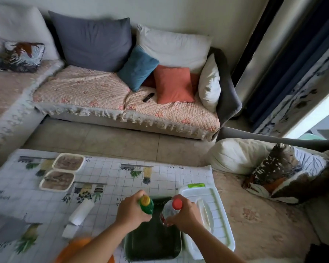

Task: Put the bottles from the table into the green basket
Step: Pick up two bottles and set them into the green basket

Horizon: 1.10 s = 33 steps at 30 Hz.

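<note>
The green basket (154, 243) stands on the table near its front edge, between my arms. My left hand (130, 210) grips a green bottle with a yellow cap (147, 205) upright over the basket's left side. My right hand (185, 213) grips a clear bottle with a red cap (171, 208) upright over the basket's right side. The lower ends of both bottles are hidden by my hands. A white bottle (81, 211) lies on its side on the table, left of the basket.
A white plastic lid with a green latch (222, 221) lies right of the basket at the table's edge. Two cream trays (68, 162) (57, 180) sit at the table's far left. Something orange (72, 249) is at the front edge. Sofas surround the table.
</note>
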Tool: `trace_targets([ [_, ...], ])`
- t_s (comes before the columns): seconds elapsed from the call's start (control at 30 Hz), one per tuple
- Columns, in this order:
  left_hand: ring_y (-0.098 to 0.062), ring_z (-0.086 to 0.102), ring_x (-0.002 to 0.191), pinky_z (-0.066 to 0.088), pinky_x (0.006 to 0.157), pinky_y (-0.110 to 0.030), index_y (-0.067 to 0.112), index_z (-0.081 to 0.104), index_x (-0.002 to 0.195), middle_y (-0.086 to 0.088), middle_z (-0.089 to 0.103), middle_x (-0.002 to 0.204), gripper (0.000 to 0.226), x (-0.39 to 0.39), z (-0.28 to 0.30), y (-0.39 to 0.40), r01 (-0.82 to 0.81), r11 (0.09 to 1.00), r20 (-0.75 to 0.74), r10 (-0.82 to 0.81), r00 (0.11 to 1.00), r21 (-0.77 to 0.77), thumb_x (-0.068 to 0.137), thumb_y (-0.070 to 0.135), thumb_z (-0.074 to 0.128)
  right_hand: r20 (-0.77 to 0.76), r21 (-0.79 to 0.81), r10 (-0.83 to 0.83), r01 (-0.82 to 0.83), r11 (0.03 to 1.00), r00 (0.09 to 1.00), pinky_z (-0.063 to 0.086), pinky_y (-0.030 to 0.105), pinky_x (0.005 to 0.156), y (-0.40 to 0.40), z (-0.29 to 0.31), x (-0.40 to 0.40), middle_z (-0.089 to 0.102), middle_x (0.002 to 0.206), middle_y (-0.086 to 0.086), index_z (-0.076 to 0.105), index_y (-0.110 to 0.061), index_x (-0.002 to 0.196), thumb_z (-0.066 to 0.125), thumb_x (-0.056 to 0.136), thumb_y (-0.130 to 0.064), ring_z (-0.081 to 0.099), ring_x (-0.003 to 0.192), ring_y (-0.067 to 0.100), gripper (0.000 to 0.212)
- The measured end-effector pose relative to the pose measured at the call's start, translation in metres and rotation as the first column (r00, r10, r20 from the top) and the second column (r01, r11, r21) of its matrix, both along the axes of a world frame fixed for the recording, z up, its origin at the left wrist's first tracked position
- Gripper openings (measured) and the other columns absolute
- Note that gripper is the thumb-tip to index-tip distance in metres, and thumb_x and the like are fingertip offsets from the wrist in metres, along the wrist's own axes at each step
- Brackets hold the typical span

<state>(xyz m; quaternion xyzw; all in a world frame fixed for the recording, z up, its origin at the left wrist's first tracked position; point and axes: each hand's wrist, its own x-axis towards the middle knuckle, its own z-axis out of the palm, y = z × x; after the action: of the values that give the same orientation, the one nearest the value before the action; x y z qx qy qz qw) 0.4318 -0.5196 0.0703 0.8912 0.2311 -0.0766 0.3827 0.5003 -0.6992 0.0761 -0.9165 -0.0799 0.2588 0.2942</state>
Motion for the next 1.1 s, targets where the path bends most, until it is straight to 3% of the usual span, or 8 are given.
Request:
trace_targets([
  [0.07, -0.007, 0.063, 0.084, 0.053, 0.073, -0.02, 0.033, 0.06, 0.093, 0.016, 0.065, 0.085, 0.048, 0.004, -0.014, -0.001, -0.027, 1.0, 0.003, 0.027, 1.0, -0.001, 0.057, 0.024, 0.09, -0.004, 0.005, -0.026, 0.026, 1.0, 1.0, 0.059, 0.027, 0.069, 0.003, -0.019, 0.006, 0.068, 0.076, -0.01, 0.057, -0.039, 0.086, 0.079, 0.063, -0.039, 0.065, 0.073, 0.004, 0.032],
  [0.17, -0.008, 0.063, 0.088, 0.056, 0.077, -0.023, 0.032, 0.061, 0.1, 0.015, 0.066, 0.092, 0.054, 0.006, -0.035, -0.002, -0.089, 0.996, 0.007, 0.089, 0.996, -0.012, 0.057, 0.02, 0.091, -0.038, 0.015, -0.01, 0.01, 1.0, 0.999, 0.055, 0.019, 0.066, 0.009, -0.037, 0.009, 0.062, 0.076, -0.01, 0.049, -0.046, 0.078, 0.077, 0.074, -0.033, 0.06, 0.071, 0.003, 0.031],
  [0.37, -0.009, 0.064, 0.091, 0.055, 0.077, -0.026, 0.033, 0.061, 0.097, 0.014, 0.068, 0.095, 0.053, 0.01, -0.077, -0.004, -0.165, 0.986, 0.02, 0.166, 0.986, -0.029, 0.056, 0.018, 0.09, -0.06, -0.012, 0.023, -0.024, 1.0, 0.998, 0.052, 0.022, 0.069, 0.023, -0.085, 0.01, 0.064, 0.094, -0.009, 0.056, -0.041, 0.11, 0.08, 0.068, -0.028, 0.06, 0.084, 0.009, 0.05],
  [0.47, -0.009, 0.064, 0.096, 0.057, 0.081, -0.028, 0.033, 0.06, 0.101, 0.012, 0.067, 0.101, 0.054, 0.009, -0.096, -0.005, -0.17, 0.985, 0.008, 0.171, 0.985, -0.034, 0.058, 0.018, 0.089, -0.046, -0.002, 0.014, -0.014, 1.0, 0.999, 0.045, 0.016, 0.064, 0.025, -0.102, 0.012, 0.064, 0.089, -0.011, 0.058, -0.039, 0.107, 0.079, 0.07, -0.022, 0.057, 0.079, 0.004, 0.046],
  [0.63, -0.008, 0.063, 0.094, 0.053, 0.075, -0.016, 0.028, 0.061, 0.107, 0.011, 0.067, 0.102, 0.057, 0.007, -0.116, -0.002, -0.179, 0.983, -0.006, 0.179, 0.984, -0.046, 0.059, 0.014, 0.089, -0.015, -0.003, -0.015, 0.015, 1.0, 1.0, 0.052, 0.024, 0.068, 0.028, -0.122, 0.012, 0.067, 0.085, -0.007, 0.059, -0.035, 0.108, 0.079, 0.069, -0.02, 0.061, 0.076, 0.011, 0.046],
  [0.77, -0.006, 0.057, 0.095, 0.047, 0.075, -0.011, 0.025, 0.061, 0.111, 0.013, 0.063, 0.102, 0.058, 0.009, -0.127, -0.001, -0.173, 0.983, -0.008, 0.173, 0.985, -0.069, 0.061, 0.012, 0.088, -0.019, -0.002, -0.006, 0.006, 1.0, 1.0, 0.044, 0.021, 0.065, 0.03, -0.129, 0.014, 0.061, 0.081, -0.008, 0.059, -0.035, 0.112, 0.076, 0.072, -0.02, 0.057, 0.074, 0.013, 0.047],
  [0.97, -0.01, 0.059, 0.099, 0.051, 0.084, -0.018, 0.024, 0.061, 0.114, 0.01, 0.064, 0.103, 0.06, 0.016, -0.134, 0.0, -0.178, 0.979, -0.016, 0.177, 0.984, -0.101, 0.062, 0.01, 0.087, -0.014, 0.0, -0.006, 0.006, 1.0, 1.0, 0.047, 0.024, 0.067, 0.032, -0.135, 0.011, 0.058, 0.08, -0.01, 0.058, -0.035, 0.116, 0.074, 0.073, -0.02, 0.056, 0.075, 0.013, 0.048],
  [1.1, -0.009, 0.059, 0.098, 0.051, 0.078, -0.015, 0.022, 0.06, 0.115, 0.005, 0.067, 0.109, 0.058, 0.024, -0.139, -0.001, -0.151, 0.983, -0.014, 0.151, 0.988, -0.107, 0.064, 0.009, 0.085, -0.01, 0.015, -0.07, 0.07, 0.997, 0.997, 0.054, 0.034, 0.076, 0.038, -0.138, 0.01, 0.068, 0.094, -0.004, 0.053, -0.032, 0.123, 0.073, 0.077, -0.022, 0.062, 0.084, 0.017, 0.051],
])
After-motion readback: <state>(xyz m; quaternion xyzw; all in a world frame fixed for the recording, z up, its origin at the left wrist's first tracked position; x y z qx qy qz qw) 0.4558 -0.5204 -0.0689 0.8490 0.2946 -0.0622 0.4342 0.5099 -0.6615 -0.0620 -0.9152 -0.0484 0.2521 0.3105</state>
